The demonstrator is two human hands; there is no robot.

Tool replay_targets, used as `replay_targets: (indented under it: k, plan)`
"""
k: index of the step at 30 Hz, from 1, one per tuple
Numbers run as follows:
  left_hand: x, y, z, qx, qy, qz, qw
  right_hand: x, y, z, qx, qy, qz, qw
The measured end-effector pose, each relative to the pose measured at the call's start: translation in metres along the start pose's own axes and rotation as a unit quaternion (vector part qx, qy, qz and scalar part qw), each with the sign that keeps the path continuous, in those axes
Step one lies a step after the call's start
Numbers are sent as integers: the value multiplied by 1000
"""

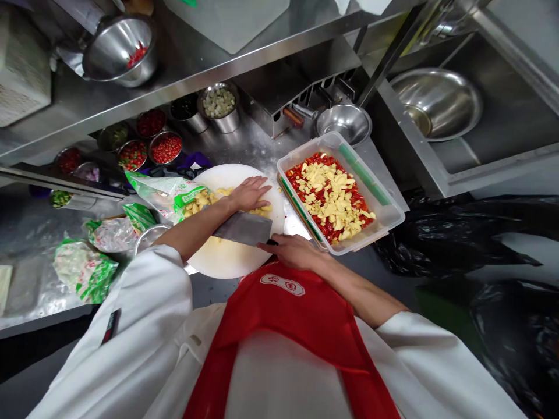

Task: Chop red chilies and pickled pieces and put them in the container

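Note:
My right hand (290, 249) is closed round the handle of a cleaver (244, 227), whose broad blade lies over the round white cutting board (218, 259). Just beyond the blade, my left hand (250, 193) rests palm down with its fingers stretched out. Pale yellow pieces (261, 210), garlic or ginger, show beside and under its fingers. More whole yellow pieces (198, 201) spill from the mouth of a green and white plastic bag (159, 195) onto the board's left side. What lies directly under the palm is hidden.
To the right, a clear plastic tub (391, 212) holds chopped red chilli topped with yellow slices. Steel pots of chopped ingredients (166, 148) line the back beneath a metal shelf (192, 73). A knife rack (279, 96) and a steel bowl (344, 124) stand behind the tub.

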State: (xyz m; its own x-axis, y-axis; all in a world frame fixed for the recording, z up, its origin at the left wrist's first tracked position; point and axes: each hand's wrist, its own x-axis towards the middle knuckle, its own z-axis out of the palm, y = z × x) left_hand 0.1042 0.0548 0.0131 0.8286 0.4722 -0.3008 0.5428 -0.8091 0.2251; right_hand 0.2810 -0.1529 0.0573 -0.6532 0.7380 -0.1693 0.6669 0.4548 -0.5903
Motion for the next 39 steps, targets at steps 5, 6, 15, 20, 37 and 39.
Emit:
replay_targets:
  k: [5, 6, 15, 20, 37, 39]
  plan:
    - [10, -38, -29, 3, 115, -64, 991, -21, 1, 4, 62, 15, -12, 998]
    - [8, -48, -38, 8, 122, -95, 988, -28, 1, 3, 84, 19, -11, 996]
    - [-38, -110, -41, -61, -119, -178, 975, -73, 5, -11, 272, 22, 26, 962]
    - [-44, -91, -25, -44, -69, -197, 977, -57, 13, -2, 317, 34, 61, 946]
    - [-143, 78, 78, -186, 182, -228, 938, -23, 10, 6, 486, 69, 164, 856]
    - [-154, 73, 83, -151, 260, -263, 917, -29, 11, 7, 487, 62, 169, 855]
